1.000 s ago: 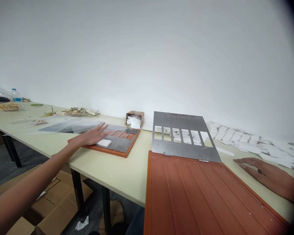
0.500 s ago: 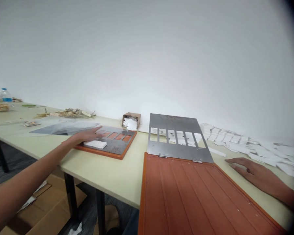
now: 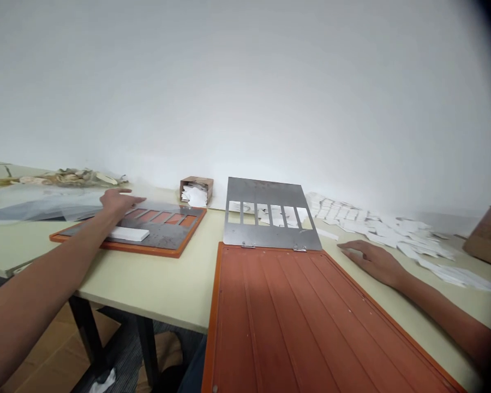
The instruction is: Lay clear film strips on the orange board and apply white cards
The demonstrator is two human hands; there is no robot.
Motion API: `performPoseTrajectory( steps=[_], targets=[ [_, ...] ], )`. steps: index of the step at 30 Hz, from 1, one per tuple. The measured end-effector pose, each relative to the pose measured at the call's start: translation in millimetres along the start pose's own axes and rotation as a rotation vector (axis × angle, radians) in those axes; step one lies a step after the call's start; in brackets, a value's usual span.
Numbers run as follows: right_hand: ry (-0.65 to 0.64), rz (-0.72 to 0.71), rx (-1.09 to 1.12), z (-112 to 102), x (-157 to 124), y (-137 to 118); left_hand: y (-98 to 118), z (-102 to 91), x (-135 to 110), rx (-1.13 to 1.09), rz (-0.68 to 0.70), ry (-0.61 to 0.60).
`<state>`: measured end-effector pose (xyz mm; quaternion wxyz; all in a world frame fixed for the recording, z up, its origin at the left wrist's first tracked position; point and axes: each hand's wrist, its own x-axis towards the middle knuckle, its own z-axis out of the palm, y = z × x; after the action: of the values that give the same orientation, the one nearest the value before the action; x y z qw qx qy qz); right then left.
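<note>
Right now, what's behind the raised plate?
Through the slotted plate: white papers and bits of table. Whatever sits behind its solid metal is covered.

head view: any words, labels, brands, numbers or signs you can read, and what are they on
No readable text.
Left slotted plate: none visible.
Cardboard box: none readable.
White papers: too small and blurred to tell.
</note>
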<state>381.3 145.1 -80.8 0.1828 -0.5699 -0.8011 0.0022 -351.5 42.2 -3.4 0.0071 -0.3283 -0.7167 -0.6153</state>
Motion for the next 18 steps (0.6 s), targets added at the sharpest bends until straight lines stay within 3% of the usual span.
performPoseTrajectory(
  steps=[5,7,13,16,18],
  targets=[
    [0.03,-0.035,0.018,1.8,0.7,0.0,15.6,-4.5,3.3,-0.287,-0.071,0.399],
    [0.044,-0.053,0.025,1.3,1.1,-0.3,15.5,-8.7,3.0,-0.407,-0.128,0.495],
    [0.042,-0.102,0.061,-2.5,0.1,-7.4,10.8,-12.8,-1.8,-0.63,-0.217,0.503],
    [0.072,-0.16,0.132,-5.7,-5.3,-22.8,25.2,-10.0,-9.5,-0.679,-0.144,0.442],
    [0.158,-0.205,0.202,-11.4,-10.2,-41.7,41.7,-6.8,-19.1,-0.712,-0.092,0.404]
  ],
)
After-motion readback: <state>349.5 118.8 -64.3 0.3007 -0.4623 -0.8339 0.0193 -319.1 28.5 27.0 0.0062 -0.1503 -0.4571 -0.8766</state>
